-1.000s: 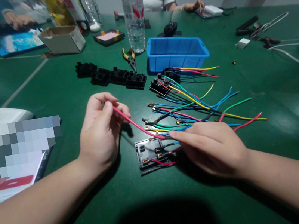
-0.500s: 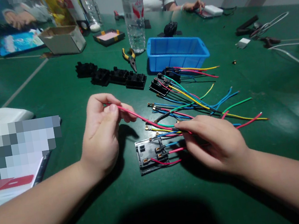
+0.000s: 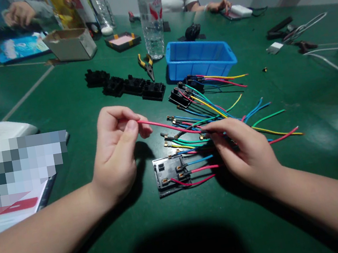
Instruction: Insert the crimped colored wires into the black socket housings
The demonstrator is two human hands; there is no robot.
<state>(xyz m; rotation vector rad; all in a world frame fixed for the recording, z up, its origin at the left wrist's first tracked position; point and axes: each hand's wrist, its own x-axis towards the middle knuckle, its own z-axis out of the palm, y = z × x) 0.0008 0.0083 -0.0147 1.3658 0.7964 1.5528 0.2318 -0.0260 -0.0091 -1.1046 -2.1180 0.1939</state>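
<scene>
A red wire [image 3: 169,125] stretches between my two hands above the table. My left hand [image 3: 117,147] pinches its left end between thumb and fingers. Near its other end, my right hand [image 3: 245,148] is closed on the wire, over a spread of coloured wires with brass terminals [image 3: 187,143]. Below lies a black plastic housing [image 3: 171,179] with one blue and two red wires fitted in it. Behind the loose wires sit two more black housings [image 3: 180,95] with wires attached.
Several bare black housings [image 3: 133,85] form a row beyond my left hand. Yellow-handled pliers [image 3: 147,66], a blue bin [image 3: 200,59] and a water bottle [image 3: 152,22] stand farther back. A phone [image 3: 35,173] lies left. Other people's hands [image 3: 219,6] rest across the table.
My right hand has shifted slightly right and up along with the red wire, which now hangs straighter. My left hand has barely moved. A person's hand at the far left has moved.
</scene>
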